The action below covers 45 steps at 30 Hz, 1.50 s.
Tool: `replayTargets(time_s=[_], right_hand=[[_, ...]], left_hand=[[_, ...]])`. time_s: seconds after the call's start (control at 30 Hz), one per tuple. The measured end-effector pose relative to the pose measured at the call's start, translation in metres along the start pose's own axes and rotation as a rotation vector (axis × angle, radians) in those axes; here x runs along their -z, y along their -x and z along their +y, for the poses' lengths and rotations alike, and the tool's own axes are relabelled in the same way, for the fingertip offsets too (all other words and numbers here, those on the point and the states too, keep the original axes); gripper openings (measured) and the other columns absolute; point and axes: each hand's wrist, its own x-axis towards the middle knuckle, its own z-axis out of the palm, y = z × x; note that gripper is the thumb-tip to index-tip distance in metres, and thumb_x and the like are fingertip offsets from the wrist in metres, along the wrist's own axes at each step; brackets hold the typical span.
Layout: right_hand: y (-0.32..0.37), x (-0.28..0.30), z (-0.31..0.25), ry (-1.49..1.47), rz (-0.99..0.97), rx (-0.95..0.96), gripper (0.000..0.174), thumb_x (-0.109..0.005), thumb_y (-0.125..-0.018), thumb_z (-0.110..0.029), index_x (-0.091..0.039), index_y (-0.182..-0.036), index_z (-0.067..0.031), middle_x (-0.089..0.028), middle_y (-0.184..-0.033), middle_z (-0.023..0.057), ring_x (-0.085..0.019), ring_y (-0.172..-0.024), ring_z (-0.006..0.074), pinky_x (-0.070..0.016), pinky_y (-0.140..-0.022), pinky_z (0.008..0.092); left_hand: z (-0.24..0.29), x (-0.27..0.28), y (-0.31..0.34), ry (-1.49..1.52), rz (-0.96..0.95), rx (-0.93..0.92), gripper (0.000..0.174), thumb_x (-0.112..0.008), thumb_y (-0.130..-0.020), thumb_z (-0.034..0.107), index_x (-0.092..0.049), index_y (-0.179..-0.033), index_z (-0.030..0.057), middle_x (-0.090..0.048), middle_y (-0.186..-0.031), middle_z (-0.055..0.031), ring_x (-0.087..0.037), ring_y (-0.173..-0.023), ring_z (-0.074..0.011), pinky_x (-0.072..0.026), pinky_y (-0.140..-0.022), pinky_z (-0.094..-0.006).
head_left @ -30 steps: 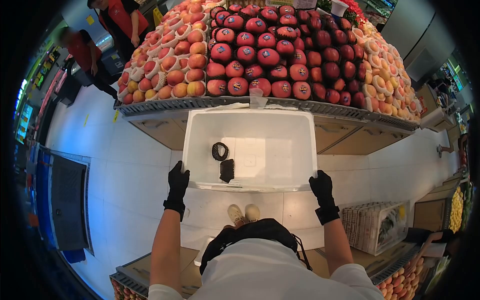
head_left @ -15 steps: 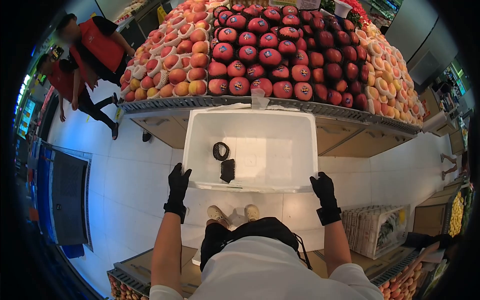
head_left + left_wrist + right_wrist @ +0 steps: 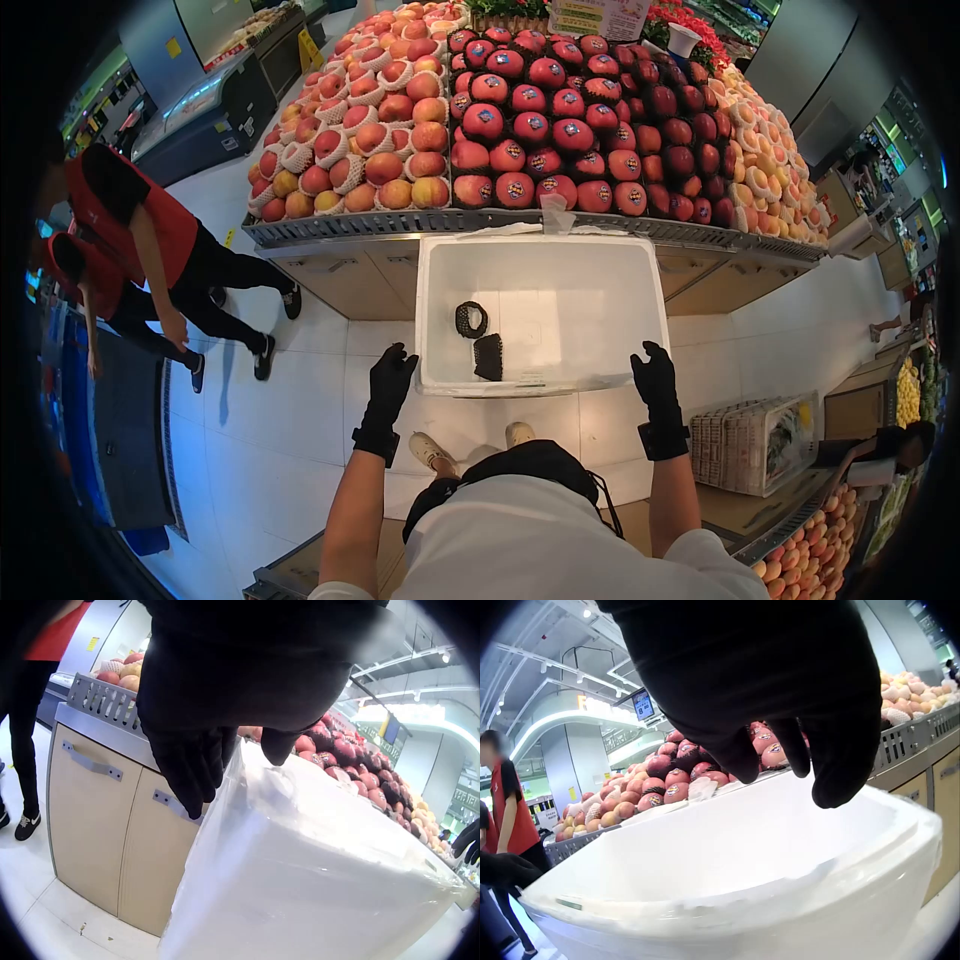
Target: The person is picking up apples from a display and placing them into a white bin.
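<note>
White foam box (image 3: 600,320), qty 1: open top, far side up against fruit stand (image 3: 350,227). Contents: black net ring (image 3: 463,322) & black net pad (image 3: 488,358), loose on box floor, L of ctr.

Left hand (image 3: 391,386), black glove: at box's near L corner, thumb apart from loosely extended fingers, pinching nothing. Right hand (image 3: 657,385), black glove: by near R corner, fingers relaxed & slightly spread, no pinch. Whether either touches the rim, can't tell from where I stand.

Stock behind: red apples (image 3: 572,134), stickered, piled above stand edge.

Risks, my est.: no firm hold either side & box underside out of sight; if poorly propped, a nudge could tip it onto the shoes (image 3: 430,452) below. Lifting one corner first would slide the nets. A hard shove vs. the stand might jar apples loose. Red-vested passer-by (image 3: 176,230), mid-stride on L, could bump the left arm if he/she veers in.
</note>
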Motion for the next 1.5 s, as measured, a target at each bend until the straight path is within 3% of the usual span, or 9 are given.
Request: replayTargets(time_s=[0.43, 0.53, 0.9, 0.97, 1.1, 1.17, 1.37, 1.43, 1.5], right_hand=[[0.081, -0.068, -0.126, -0.098, -0.088, 0.098, 0.043, -0.072, -0.083, -0.017, -0.059, -0.121, -0.0013, -0.063, -0.117, 0.0156, -0.063, -0.101, 0.0251, -0.0512, -0.088, 0.0345], [0.078, -0.074, -0.167, -0.178, -0.138, 0.056, 0.042, -0.069, -0.084, -0.018, -0.058, -0.121, 0.0003, -0.061, -0.119, 0.0183, -0.060, -0.108, 0.0298, -0.0495, -0.092, 0.0374], [0.064, -0.132, -0.241, -0.245, -0.263, 0.111, 0.039, -0.073, -0.082, -0.017, -0.061, -0.117, -0.0022, -0.067, -0.105, 0.0119, -0.063, -0.069, 0.0157, -0.0528, -0.071, 0.0306], [0.055, -0.164, -0.249, -0.241, -0.247, 0.188, 0.039, -0.073, -0.082, -0.016, -0.061, -0.117, -0.0018, -0.067, -0.103, 0.0117, -0.062, -0.068, 0.0151, -0.0528, -0.070, 0.0298], [0.036, -0.176, -0.328, -0.545, -0.481, -0.157, 0.039, -0.069, -0.085, -0.020, -0.059, -0.117, -0.0001, -0.066, -0.104, 0.0146, -0.065, -0.082, 0.0229, -0.0525, -0.078, 0.0329], [0.024, -0.210, -0.314, -0.315, -0.530, 0.039, 0.054, -0.070, -0.083, -0.028, -0.052, -0.126, -0.0011, -0.060, -0.117, 0.0204, -0.055, -0.113, 0.0326, -0.0458, -0.095, 0.0405], [0.021, -0.243, -0.321, -0.227, -0.382, 0.094, 0.062, -0.080, -0.071, -0.012, -0.053, -0.125, -0.0007, -0.055, -0.112, 0.0203, -0.056, -0.105, 0.0335, -0.0509, -0.085, 0.0420], [0.019, -0.249, -0.321, -0.305, -0.359, 0.120, 0.061, -0.080, -0.069, -0.007, -0.055, -0.123, -0.0005, -0.053, -0.111, 0.0199, -0.057, -0.102, 0.0323, -0.0526, -0.080, 0.0414], [0.020, -0.244, -0.324, -0.264, -0.340, 0.130, 0.058, -0.080, -0.069, -0.007, -0.057, -0.121, -0.0005, -0.055, -0.111, 0.0196, -0.058, -0.101, 0.0308, -0.0531, -0.077, 0.0401]], left_hand=[[-0.078, 0.139, -0.024, 0.131, 0.054, -0.094, 0.038, -0.069, -0.088, 0.018, -0.060, -0.120, 0.0003, -0.068, -0.110, -0.0166, -0.066, -0.099, -0.0229, -0.0511, -0.088, -0.0322], [-0.087, 0.176, -0.030, 0.149, 0.025, -0.057, 0.038, -0.068, -0.089, 0.016, -0.059, -0.122, -0.0001, -0.067, -0.113, -0.0136, -0.062, -0.106, -0.0200, -0.0485, -0.094, -0.0318], [-0.137, 0.209, -0.074, 0.338, 0.068, 0.037, 0.035, -0.068, -0.089, 0.018, -0.062, -0.119, 0.0007, -0.068, -0.109, -0.0123, -0.064, -0.100, -0.0190, -0.0499, -0.089, -0.0310], [-0.147, 0.205, -0.089, 0.338, 0.068, -0.007, 0.034, -0.068, -0.090, 0.016, -0.062, -0.119, 0.0013, -0.067, -0.100, -0.0045, -0.060, -0.085, -0.0109, -0.0511, -0.078, -0.0269], [-0.128, 0.220, -0.126, 0.210, 0.040, -0.063, 0.034, -0.069, -0.090, 0.018, -0.062, -0.118, 0.0016, -0.068, -0.102, -0.0064, -0.061, -0.088, -0.0117, -0.0512, -0.080, -0.0276], [-0.129, 0.230, -0.150, 0.201, -0.026, 0.005, 0.034, -0.069, -0.090, 0.018, -0.062, -0.118, 0.0015, -0.068, -0.103, -0.0074, -0.063, -0.089, -0.0125, -0.0517, -0.082, -0.0285], [-0.134, 0.258, -0.210, 0.189, -0.084, -0.013, 0.028, -0.064, -0.092, 0.008, -0.062, -0.118, 0.0017, -0.067, -0.100, -0.0073, -0.062, -0.089, -0.0134, -0.0533, -0.077, -0.0283], [-0.130, 0.267, -0.223, 0.287, -0.092, 0.046, 0.031, -0.069, -0.089, 0.011, -0.062, -0.117, 0.0006, -0.068, -0.110, -0.0103, -0.063, -0.099, -0.0167, -0.0504, -0.090, -0.0301], [-0.132, 0.269, -0.233, 0.251, -0.096, -0.016, 0.030, -0.064, -0.091, 0.007, -0.060, -0.120, -0.0001, -0.066, -0.102, -0.0083, -0.063, -0.089, -0.0145, -0.0538, -0.078, -0.0292]])
